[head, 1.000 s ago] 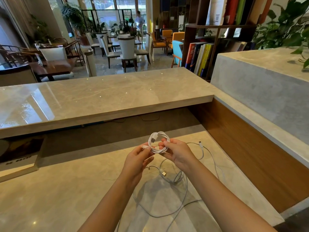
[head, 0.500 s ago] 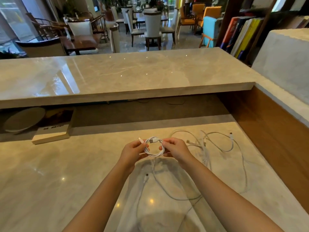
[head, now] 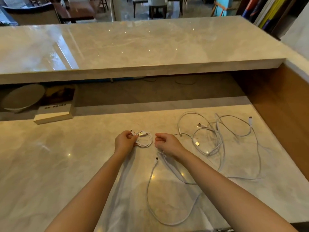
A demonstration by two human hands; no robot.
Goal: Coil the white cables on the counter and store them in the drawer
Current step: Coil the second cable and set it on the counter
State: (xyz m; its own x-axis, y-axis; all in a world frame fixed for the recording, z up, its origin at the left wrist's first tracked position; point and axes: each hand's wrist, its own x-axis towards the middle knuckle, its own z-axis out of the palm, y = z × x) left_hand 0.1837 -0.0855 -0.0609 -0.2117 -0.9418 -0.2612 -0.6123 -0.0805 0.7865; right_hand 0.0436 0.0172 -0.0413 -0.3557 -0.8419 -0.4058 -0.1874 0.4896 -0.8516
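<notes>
Okay, left hand: fingers curled round the left side of the coiled cable, holding it low over the counter; whether it touches the surface I can't tell
coiled cable: small tight loop, both plugs bunched at the top by my fingertips, right side of the loop unsupported
right hand: just beside the coil, not touching it; fingers curled in, and I cannot tell whether they pinch anything, since a thin strand passes under the wrist
loose cables: heap off to the right, strands crossing one another, apart from the coil
near cable: long open loop between my forearms, plug end just below the right hand, tail running toward the front edge
drawer: not in view
risk one: the coil is gripped on one side only with nothing securing it, so I judge it could spring open if the grip eases
risk two: the heap looks tangled, so pulling one strand would likely drag the others
risk three: a forearm brushing the near cable could sweep it off the edge
</notes>
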